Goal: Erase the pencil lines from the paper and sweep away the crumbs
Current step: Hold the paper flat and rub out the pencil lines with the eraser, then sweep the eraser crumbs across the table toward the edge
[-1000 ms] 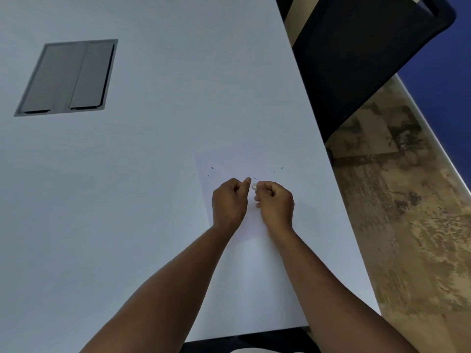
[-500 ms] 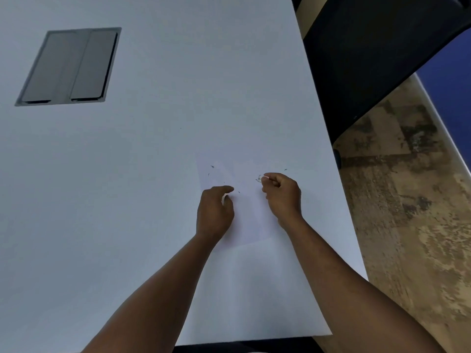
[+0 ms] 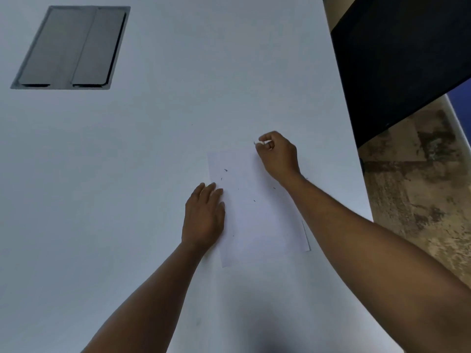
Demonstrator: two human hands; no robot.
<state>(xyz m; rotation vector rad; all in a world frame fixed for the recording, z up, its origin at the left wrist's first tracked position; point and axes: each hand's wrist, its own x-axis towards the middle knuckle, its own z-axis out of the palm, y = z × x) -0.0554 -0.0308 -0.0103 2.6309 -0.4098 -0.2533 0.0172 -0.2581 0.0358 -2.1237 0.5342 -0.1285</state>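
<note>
- Left hand lies flat, pinning the paper; if it lifts, the sheet may skid.
- Right hand pinches the eraser beyond the sheet; a sweep may scatter the crumbs across the tabletop.

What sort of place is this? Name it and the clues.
Probably an office or meeting room: a large white table with a built-in cable hatch, a dark chair pulled up beside it, and worn patterned carpet.

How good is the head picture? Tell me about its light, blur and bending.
Head view: dim, even bluish light, no glare on the table; soft shadows under both forearms. The paper barely stands out from the tabletop. The crumbs are tiny smudges. The white piece pinched in the right hand is too small and soft to name. Wide-angle bending slants the table's edges.
</note>
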